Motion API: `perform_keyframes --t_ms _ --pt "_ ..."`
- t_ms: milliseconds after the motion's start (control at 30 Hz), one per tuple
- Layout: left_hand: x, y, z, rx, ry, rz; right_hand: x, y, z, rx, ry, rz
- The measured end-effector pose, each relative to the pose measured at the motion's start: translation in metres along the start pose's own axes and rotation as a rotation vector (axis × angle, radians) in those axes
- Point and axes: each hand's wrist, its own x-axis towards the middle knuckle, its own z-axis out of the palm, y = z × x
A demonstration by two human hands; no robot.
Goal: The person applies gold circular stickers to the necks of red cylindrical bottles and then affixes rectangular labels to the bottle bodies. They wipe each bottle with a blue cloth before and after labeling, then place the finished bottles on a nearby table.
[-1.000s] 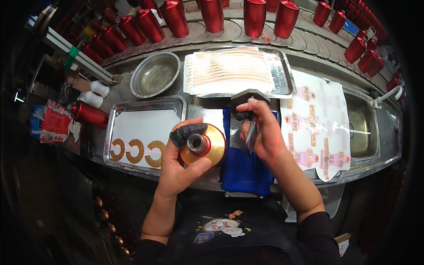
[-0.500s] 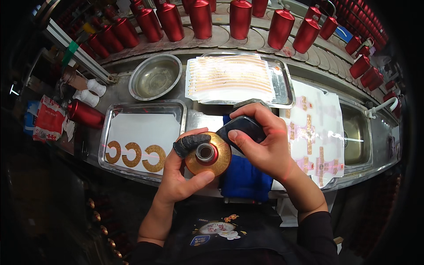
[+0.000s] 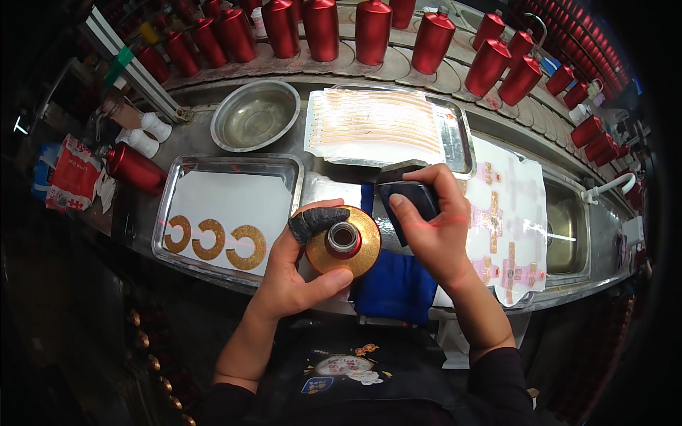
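My left hand is wrapped round a red bottle, seen from above with its open neck up. A gold ring-shaped decal covers the bottle's shoulder. A black finger cover sits on a finger of this hand and rests on the gold ring. To the right, my right hand grips a dark, smooth, flat scraper-like pad, held apart from the bottle. In the left tray, several C-shaped gold decals lie on a white sheet.
A metal bowl stands behind the left tray. Gold strip sheets lie in a back tray; patterned decal sheets lie by a sink. A blue cloth hangs at the counter edge. Red bottles line a conveyor.
My right hand has drawn the dark pad rightward, away from the bottle's edge. The bottle in my left hand has shifted slightly to the right. Bottles on the conveyor have changed position.
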Motion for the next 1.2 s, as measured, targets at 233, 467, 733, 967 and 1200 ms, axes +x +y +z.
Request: perform_keyframes --t_ms 233,467,733,967,1200 --pt "0.005 -0.007 -0.011 0.258 -0.047 0.104 -0.003 0.003 -0.005 -0.255 0.028 -0.228" --pt "0.003 -0.010 -0.009 0.263 -0.021 0.169 -0.027 -0.016 -0.011 -0.395 -0.327 -0.918" --pt "0.009 0.000 -0.003 0.225 0.056 0.133 -0.004 -0.027 0.000 -0.294 -0.331 -0.810" --pt "0.004 0.000 0.009 0.320 0.208 0.216 -0.020 -0.026 0.008 -0.359 -0.171 -0.729" --pt "0.001 -0.012 0.021 0.570 0.372 0.382 -0.019 -0.030 0.009 -0.317 -0.250 -0.805"
